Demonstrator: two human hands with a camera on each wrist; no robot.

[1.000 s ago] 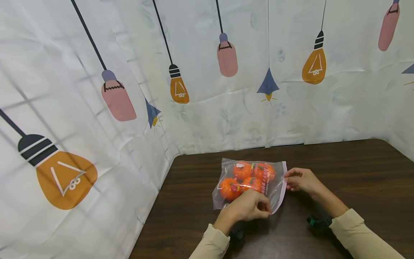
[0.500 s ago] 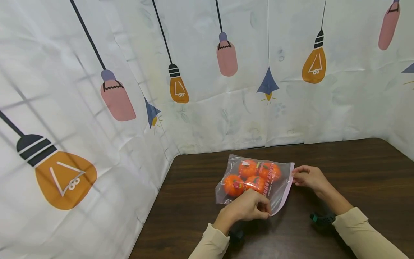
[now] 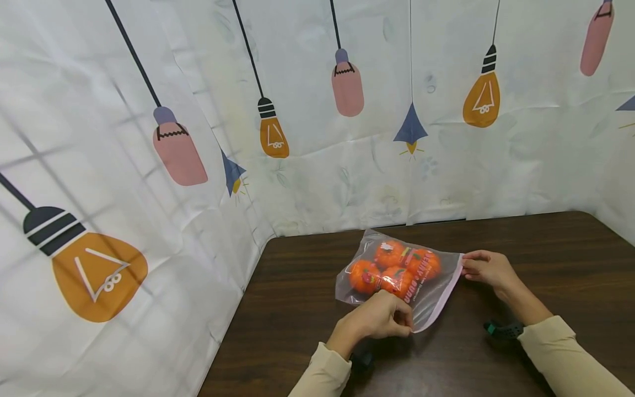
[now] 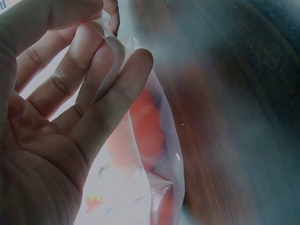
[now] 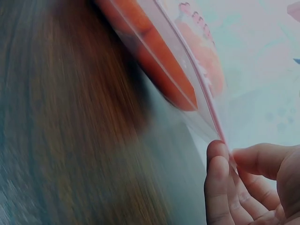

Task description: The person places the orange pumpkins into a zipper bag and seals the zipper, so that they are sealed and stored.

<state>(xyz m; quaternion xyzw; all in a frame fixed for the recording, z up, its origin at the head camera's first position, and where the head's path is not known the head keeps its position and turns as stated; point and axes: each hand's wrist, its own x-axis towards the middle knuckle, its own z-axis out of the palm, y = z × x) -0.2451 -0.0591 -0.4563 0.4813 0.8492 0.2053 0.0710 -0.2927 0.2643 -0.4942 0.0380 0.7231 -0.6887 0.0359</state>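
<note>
A clear zip bag (image 3: pixel 426 295) with pink print and a pale pink edge strip lies tilted on the table. Inside it are several orange pumpkin-like or tangerine-like balls (image 3: pixel 389 253) with green tops. My left hand (image 3: pixel 379 315) pinches the near end of the pink edge between thumb and finger; in the left wrist view that hand (image 4: pixel 61 108) has its other fingers spread along the plastic. At the far end of the same edge, my right hand (image 3: pixel 493 273) pinches the corner; the right wrist view shows its thumb and fingertips meeting on the strip (image 5: pixel 213 117).
The dark wood table (image 3: pixel 560 264) runs up to a white curtain (image 3: pixel 317 187) printed with lamps at the back and left. A dark strap with a green spot (image 3: pixel 503 331) is at the right wrist.
My right hand has moved to the right, pulling its corner of the bag along. The bag and its orange contents have turned and slid rightward, while my left hand has stayed nearly in place.
</note>
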